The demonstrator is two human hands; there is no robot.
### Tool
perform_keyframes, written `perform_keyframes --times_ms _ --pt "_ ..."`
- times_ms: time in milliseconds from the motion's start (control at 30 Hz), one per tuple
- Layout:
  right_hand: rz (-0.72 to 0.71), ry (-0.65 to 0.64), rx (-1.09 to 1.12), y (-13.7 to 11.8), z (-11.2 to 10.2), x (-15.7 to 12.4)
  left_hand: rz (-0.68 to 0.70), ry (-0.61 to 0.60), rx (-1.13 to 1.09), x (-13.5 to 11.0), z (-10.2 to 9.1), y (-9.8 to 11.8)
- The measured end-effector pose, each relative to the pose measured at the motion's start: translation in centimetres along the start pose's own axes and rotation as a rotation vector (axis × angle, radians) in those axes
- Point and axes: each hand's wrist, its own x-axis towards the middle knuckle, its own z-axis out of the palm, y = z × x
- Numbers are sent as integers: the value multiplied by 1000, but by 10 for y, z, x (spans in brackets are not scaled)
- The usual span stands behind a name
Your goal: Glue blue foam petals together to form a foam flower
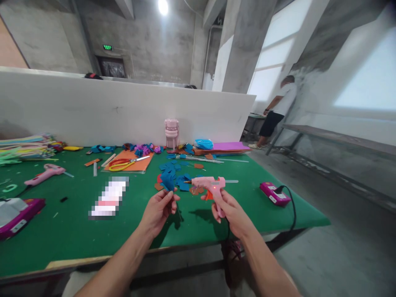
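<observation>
A pink glue gun (208,183) is held in the right hand (230,208), the fingers closed around its handle, so that the nozzle points to the left, toward the other hand. A small red light is seen on its body, and a glue stick sticks out at the back. The left hand (159,206) is closed on a blue felt piece (168,180), which is pinched between thumb and fingers and kept upright just beside the nozzle; a thin stem seems to hang below the fingers, but this is too small to be sure. Both things are kept above the green table (77,231), near its front edge, probably so that the nozzle can meet the felt without touching the cloth.

More blue felt cut-outs (173,168) are spread on the table just behind the hands, within easy reach. Further back, scissors with red and yellow handles (123,163) lie on an orange sheet (136,161). A second pink glue gun (46,172) is laid down at the left, well apart. A pink power strip (274,194) with a black cable lies at the right. Another person (278,111) stands far behind, at another table
</observation>
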Motion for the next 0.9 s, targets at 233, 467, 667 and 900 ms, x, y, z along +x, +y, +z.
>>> perform_keyframes --times_ms 233,467,667,900 --pt "-82 -25 -141 1 9 -1 -11 -1 1 2 0 -3" --pt "-152 -23 -346 -1 14 -3 -15 -5 27 2 0 -3" --pt "-155 -12 -399 -3 17 -4 1 -16 58 2 0 -4" --pt "-176 2 -423 -3 18 -5 -10 -13 64 1 0 -3"
